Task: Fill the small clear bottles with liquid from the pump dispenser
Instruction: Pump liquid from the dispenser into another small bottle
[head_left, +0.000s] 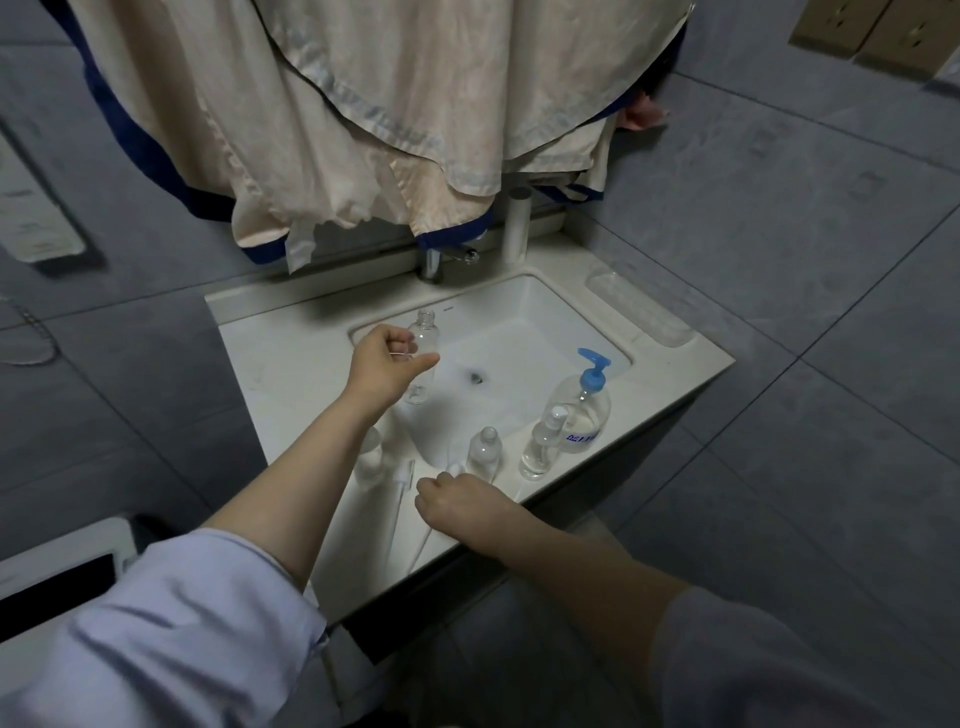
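- Sleeves, pale lilac, sit pushed up on both forearms closest to the lens; hands well apart.
- Cream cloth with navy trim (363, 119) hangs over the tap.
- White counter (291, 358) holds a sunken sink (524, 322).
- Pump dispenser (584, 400), blue head, clear liquid, stands on the front right rim.
- Left hand (387, 364) grips an uncapped clear bottle (423, 338) upright above the sink's left edge.
- Right hand (460, 501) rests on the counter's front edge, fingers curled; cannot tell whether it holds anything.
- Spray bottle (543, 447) stands just beside the dispenser; small bottle (485, 452) to its left.
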